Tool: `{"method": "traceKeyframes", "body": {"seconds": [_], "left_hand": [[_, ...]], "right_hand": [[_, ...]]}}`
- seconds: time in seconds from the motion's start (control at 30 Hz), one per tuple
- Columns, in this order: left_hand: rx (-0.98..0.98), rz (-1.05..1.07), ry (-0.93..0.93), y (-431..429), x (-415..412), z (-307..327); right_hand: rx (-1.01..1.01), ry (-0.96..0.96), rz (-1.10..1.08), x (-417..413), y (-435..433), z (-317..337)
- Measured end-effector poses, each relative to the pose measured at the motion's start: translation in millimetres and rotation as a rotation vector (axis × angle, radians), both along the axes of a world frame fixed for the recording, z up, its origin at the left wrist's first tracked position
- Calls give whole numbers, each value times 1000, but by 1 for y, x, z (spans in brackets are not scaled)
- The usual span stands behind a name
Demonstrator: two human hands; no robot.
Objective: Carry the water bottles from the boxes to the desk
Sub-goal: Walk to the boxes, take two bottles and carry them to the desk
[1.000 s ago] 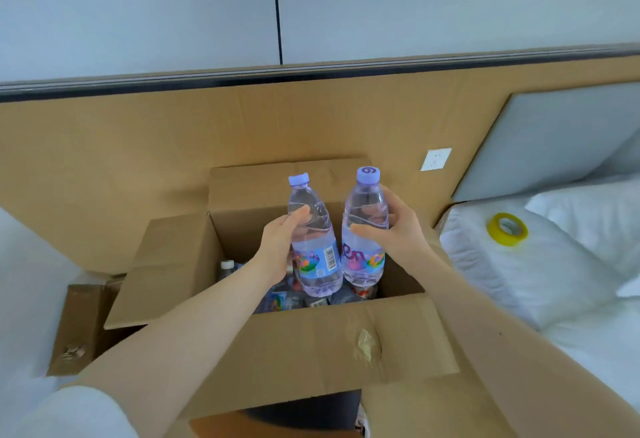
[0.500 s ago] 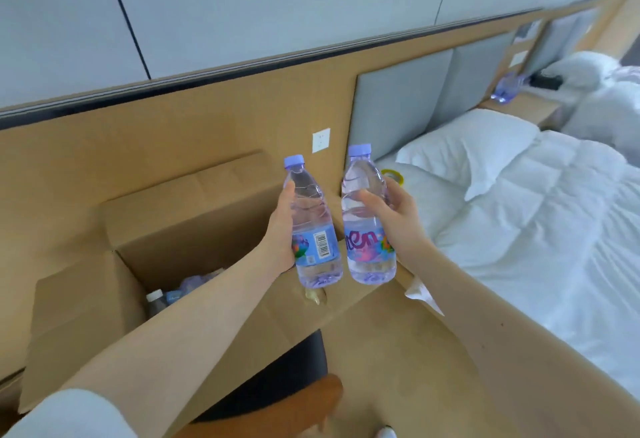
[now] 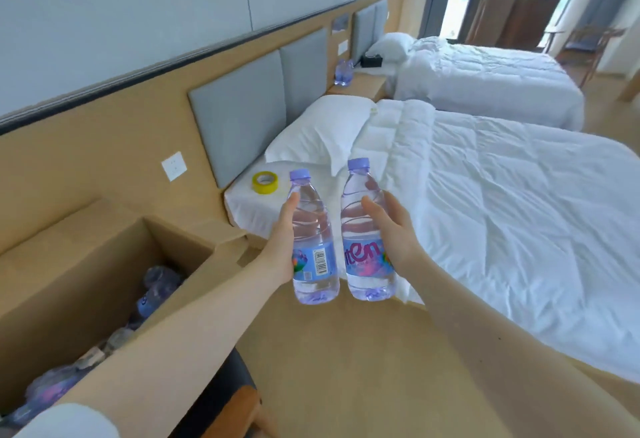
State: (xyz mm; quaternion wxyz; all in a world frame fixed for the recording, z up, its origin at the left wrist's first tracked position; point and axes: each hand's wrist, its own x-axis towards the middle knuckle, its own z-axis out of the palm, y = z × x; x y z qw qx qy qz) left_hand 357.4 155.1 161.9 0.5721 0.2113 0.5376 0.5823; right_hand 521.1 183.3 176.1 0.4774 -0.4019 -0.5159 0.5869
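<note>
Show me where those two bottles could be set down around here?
Free: the near bed's duvet, wide and bare right of the pillow; the floor between box and bed. Crowded: the box is full of bottles; tape sits on the bed's head corner; the nightstand holds more bottles.

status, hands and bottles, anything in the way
Left hand grips left bottle, right hand grips right bottle. Both upright, clear of the box. Bed close on right; desk not in view.
</note>
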Motion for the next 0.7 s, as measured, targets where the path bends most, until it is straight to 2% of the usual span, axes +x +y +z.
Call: {"method": "traceKeyframes", "body": {"seconds": [0.37, 0.7], "left_hand": [[-44, -397, 94, 6, 261, -22], [-79, -820, 43, -17, 471, -29]], "right_hand": [[-42, -8, -366, 264, -47, -11], [-61, 15, -793, 454, -132, -18]]}}
